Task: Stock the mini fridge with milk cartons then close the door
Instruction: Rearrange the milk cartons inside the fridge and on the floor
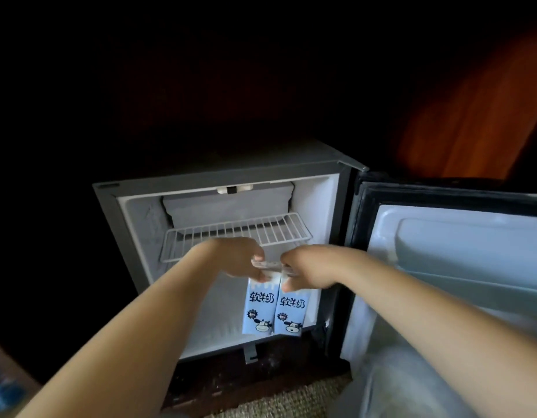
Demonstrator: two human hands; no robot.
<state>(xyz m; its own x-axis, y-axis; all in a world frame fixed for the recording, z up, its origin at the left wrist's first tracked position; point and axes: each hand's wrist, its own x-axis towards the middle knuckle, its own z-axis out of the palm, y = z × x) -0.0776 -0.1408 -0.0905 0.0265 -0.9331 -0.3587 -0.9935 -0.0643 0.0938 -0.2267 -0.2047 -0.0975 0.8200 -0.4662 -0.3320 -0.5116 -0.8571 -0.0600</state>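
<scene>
Two blue milk cartons with a cartoon cow stand upright side by side on the floor of the open mini fridge [131,224]. My left hand [237,260] grips the top of the left carton [259,309]. My right hand [306,271] grips the top of the right carton [291,313]. Both cartons sit toward the right of the lower compartment, under the white wire shelf [231,233]. The fridge door [460,267] is swung wide open to the right.
A small freezer box [228,206] sits at the top back of the fridge. The room around is dark. A woven mat [279,399] lies in front of the fridge. A blurred blue-and-brown object [5,384] shows at the lower left edge.
</scene>
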